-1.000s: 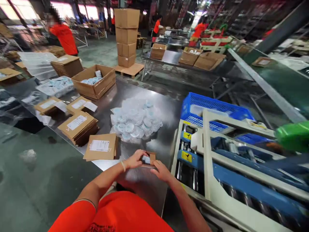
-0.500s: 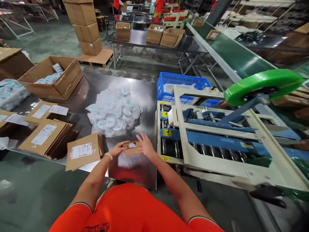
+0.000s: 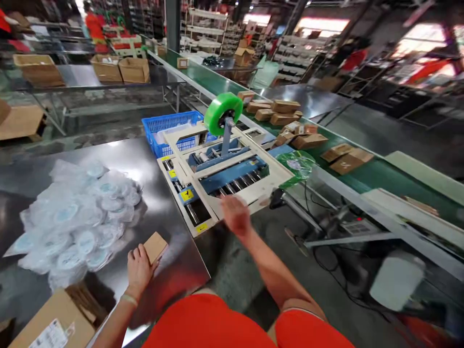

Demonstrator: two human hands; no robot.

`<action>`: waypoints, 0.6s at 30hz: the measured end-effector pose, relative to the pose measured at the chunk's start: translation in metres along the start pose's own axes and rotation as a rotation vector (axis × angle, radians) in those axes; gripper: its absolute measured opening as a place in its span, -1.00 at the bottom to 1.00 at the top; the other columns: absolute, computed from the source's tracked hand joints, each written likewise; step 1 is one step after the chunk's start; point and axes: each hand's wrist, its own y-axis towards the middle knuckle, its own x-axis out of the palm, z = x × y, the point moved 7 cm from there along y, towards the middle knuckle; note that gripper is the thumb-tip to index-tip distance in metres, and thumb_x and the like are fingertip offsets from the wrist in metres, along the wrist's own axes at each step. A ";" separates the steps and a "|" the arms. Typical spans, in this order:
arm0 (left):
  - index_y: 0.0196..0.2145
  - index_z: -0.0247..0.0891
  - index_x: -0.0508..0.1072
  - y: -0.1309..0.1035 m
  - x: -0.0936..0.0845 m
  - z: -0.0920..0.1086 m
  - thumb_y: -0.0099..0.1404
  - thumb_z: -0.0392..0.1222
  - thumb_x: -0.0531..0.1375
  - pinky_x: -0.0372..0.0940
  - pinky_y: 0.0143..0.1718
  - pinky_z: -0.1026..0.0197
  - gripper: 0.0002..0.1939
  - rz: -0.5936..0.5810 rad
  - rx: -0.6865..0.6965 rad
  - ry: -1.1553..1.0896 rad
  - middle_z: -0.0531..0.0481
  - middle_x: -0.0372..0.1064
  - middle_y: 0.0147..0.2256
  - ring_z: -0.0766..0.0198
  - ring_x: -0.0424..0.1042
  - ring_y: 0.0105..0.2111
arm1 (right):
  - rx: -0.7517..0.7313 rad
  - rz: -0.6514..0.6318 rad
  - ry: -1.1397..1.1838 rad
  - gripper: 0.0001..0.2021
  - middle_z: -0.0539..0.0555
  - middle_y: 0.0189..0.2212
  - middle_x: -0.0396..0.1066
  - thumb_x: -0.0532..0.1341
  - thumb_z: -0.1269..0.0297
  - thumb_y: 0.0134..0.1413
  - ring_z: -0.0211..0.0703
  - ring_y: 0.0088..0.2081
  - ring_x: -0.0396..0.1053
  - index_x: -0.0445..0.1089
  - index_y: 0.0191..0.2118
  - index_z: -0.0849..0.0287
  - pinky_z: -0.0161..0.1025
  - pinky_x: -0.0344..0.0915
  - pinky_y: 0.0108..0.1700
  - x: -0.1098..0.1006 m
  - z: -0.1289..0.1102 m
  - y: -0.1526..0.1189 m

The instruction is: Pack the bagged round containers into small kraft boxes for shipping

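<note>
My left hand (image 3: 139, 268) grips a small brown cardboard box (image 3: 155, 245), closed on top, low over the metal table (image 3: 163, 193). Left of that hand lies a heap of round white items in clear plastic bags (image 3: 87, 217). My right hand (image 3: 236, 216), smeared by motion, is over the near side of a carton taping machine (image 3: 197, 191) with rollers and a cream frame. Whether its fingers hold anything is hidden by the blur. A big green tape roll (image 3: 217, 116) stands on the machine's arm.
Labelled flat cardboard cartons (image 3: 47, 319) lie at the table's near left corner. A blue plastic crate (image 3: 152, 133) sits behind the machine. Beyond it, a green conveyor belt (image 3: 395, 186) carries several brown boxes (image 3: 286, 106). Open cartons (image 3: 105, 70) stand on a farther table.
My view has swung right. The box, earlier between both hands with its top open, is now closed and in my left hand alone. My right hand has left it and moved right, to the machine.
</note>
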 end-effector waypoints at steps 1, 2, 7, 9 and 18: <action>0.29 -0.68 0.37 0.007 0.001 0.000 0.35 0.16 0.23 0.30 0.14 -0.26 -0.16 0.015 0.024 0.007 -0.51 0.49 -0.02 -0.30 0.44 0.02 | 0.209 0.093 -0.123 -0.59 0.45 0.08 0.52 0.12 0.23 0.49 0.26 0.10 0.45 0.46 0.28 0.27 0.13 0.39 0.14 -0.035 0.051 -0.002; 0.28 -0.69 0.37 0.014 0.000 0.001 0.36 0.16 0.21 0.30 0.13 -0.25 -0.17 0.026 0.030 0.011 -0.50 0.49 -0.04 -0.28 0.44 -0.01 | 0.388 0.134 -0.229 -0.56 0.53 0.11 0.48 0.17 0.17 0.46 0.36 0.11 0.43 0.45 0.27 0.34 0.19 0.39 0.11 -0.063 0.095 -0.007; 0.26 -0.69 0.35 0.043 -0.013 0.014 0.36 0.13 0.22 0.30 0.06 -0.19 -0.20 -0.004 -0.056 0.010 -0.52 0.47 -0.02 -0.27 0.43 -0.03 | 0.745 -0.315 -0.349 -0.53 0.64 -0.08 0.55 0.06 0.16 0.52 0.44 0.02 0.57 0.56 0.05 0.49 0.18 0.45 -0.02 -0.076 0.196 -0.028; 0.26 -0.67 0.34 0.054 -0.017 0.020 0.36 0.11 0.25 0.30 0.06 -0.17 -0.21 -0.022 -0.079 0.000 -0.51 0.46 -0.01 -0.27 0.42 -0.02 | 0.708 -0.468 -0.334 -0.50 0.59 -0.16 0.59 -0.03 0.20 0.56 0.33 -0.06 0.64 0.58 0.01 0.48 0.11 0.46 -0.01 -0.060 0.201 -0.033; 0.28 -0.61 0.32 0.116 -0.022 0.033 0.34 0.08 0.31 0.28 0.10 -0.19 -0.22 -0.066 -0.086 -0.009 -0.51 0.40 0.10 -0.27 0.39 0.04 | 0.648 -0.531 -0.386 -0.56 0.49 -0.26 0.63 -0.02 0.26 0.52 0.33 -0.12 0.67 0.58 0.00 0.40 0.10 0.53 -0.06 -0.051 0.220 -0.044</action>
